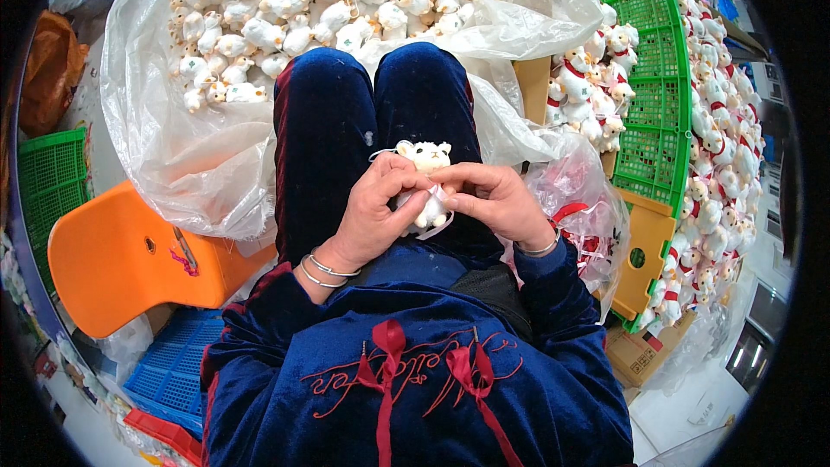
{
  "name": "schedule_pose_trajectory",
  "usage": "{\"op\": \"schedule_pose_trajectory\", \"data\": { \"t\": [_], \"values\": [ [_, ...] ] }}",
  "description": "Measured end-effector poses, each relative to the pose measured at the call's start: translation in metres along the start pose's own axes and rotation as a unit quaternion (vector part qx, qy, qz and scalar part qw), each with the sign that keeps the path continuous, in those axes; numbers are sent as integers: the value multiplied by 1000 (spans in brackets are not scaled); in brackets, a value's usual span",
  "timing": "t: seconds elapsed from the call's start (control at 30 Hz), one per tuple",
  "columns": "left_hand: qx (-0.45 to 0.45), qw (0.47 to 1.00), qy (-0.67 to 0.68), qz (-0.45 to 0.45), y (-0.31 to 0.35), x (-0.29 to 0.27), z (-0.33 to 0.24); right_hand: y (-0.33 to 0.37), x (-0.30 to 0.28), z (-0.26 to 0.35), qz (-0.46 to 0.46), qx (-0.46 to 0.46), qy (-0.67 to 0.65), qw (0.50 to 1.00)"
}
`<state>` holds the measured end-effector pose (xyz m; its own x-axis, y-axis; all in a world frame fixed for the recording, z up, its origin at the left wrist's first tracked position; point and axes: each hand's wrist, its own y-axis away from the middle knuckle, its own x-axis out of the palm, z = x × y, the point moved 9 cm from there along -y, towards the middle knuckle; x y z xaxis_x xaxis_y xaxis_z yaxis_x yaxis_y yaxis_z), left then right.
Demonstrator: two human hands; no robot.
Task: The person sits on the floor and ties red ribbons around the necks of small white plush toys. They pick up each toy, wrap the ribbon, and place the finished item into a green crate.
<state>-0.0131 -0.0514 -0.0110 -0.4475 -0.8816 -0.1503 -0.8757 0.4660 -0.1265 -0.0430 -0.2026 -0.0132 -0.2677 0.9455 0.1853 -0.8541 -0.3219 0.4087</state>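
Note:
A small white plush animal (423, 154) with round ears rests over my lap, its head toward my knees. A pale pink ribbon (438, 194) lies across its neck and chest, with a loose end by its lower body. My left hand (378, 209) is closed around the toy's left side, thumb and fingers pinched at the ribbon. From the other side my right hand (494, 200) pinches the ribbon at the neck between thumb and forefinger. The fingers partly hide the toy's middle. A thin white loop (380, 154) sticks out beside its head.
A large clear plastic bag (138, 112) full of white plush toys (285, 4) lies beyond my knees. Toys with red ribbons (713, 156) are heaped right, beside a green crate (653, 95). A bag of red ribbons (584, 229) sits near my right wrist. An orange chair (112, 264) stands left.

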Motion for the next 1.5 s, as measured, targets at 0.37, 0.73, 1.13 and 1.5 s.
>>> {"op": "schedule_pose_trajectory", "data": {
  "t": [0.37,0.73,1.13,1.5],
  "values": [
    [-85,993,78,37,-4,6,13,-3,-9,-3,-105,-44,83,990],
    [-79,992,54,84,-11,8,3,0,-9,14,-126,-52,201,970],
    [-86,991,64,84,-12,8,1,-3,-9,14,-97,-43,152,983],
    [-53,993,21,100,-14,6,-1,-3,4,42,-141,-62,308,939]
  ]
}}
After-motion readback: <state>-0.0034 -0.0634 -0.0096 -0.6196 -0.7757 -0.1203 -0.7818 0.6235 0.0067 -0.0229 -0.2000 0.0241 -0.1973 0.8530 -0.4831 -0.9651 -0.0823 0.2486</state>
